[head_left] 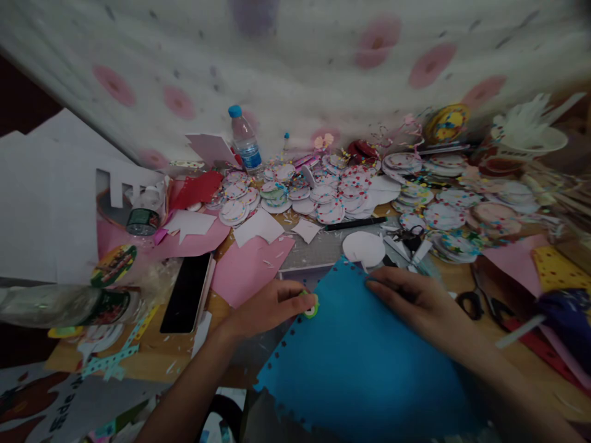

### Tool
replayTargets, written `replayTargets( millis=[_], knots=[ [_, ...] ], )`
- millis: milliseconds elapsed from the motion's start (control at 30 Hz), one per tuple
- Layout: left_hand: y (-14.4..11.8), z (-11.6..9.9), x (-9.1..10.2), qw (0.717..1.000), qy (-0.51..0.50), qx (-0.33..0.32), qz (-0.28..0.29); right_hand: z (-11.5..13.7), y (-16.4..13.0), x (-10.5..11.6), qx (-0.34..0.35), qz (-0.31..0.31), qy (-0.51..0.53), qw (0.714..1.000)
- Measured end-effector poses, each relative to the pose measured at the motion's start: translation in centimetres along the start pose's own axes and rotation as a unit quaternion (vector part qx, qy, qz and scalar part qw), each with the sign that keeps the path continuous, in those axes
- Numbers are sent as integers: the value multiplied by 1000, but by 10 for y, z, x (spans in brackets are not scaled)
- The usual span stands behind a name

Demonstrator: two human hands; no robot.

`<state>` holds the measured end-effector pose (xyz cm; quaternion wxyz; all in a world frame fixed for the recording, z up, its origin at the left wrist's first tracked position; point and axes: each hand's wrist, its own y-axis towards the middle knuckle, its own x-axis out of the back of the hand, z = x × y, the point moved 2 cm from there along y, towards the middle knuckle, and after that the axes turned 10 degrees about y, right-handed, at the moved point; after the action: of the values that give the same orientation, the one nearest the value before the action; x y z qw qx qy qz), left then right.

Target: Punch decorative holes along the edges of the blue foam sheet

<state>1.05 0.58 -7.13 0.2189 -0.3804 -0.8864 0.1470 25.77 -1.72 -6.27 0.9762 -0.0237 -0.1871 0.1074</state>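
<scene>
Blue and foamy, the large sheet with a row of punched holes along its edge [364, 363] lies flat on the wooden counter [152, 354] right in front of us. Our left hand [270, 306] pinches a small round green-rimmed tool [311, 306] at the sheet's left edge, the grip closed narrowly around it (we cannot tell just what kind of tool it is). Our right hand [418, 301] rests palm down on the sheet's upper corner, fingers nearly flat and holding nothing.

Just beyond that corner lies a white paper circle [364, 248], and past it a black marker pen [355, 224]. A black smartphone [187, 292] lies left of our left hand. Further back, heaps of round confetti-patterned paper discs [323, 194] spread across the counter, with a clear plastic water bottle with a blue cap [244, 140] standing behind them.
</scene>
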Motion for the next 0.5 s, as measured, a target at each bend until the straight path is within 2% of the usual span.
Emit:
replayTargets(
  millis=[367,500],
  knots=[
    [1,-2,2,1000,14,-5,6,-7,1,1,-20,-9,20,1000],
    [1,-4,2,1000,-17,-5,19,-9,2,0,-22,-11,22,999]
  ],
)
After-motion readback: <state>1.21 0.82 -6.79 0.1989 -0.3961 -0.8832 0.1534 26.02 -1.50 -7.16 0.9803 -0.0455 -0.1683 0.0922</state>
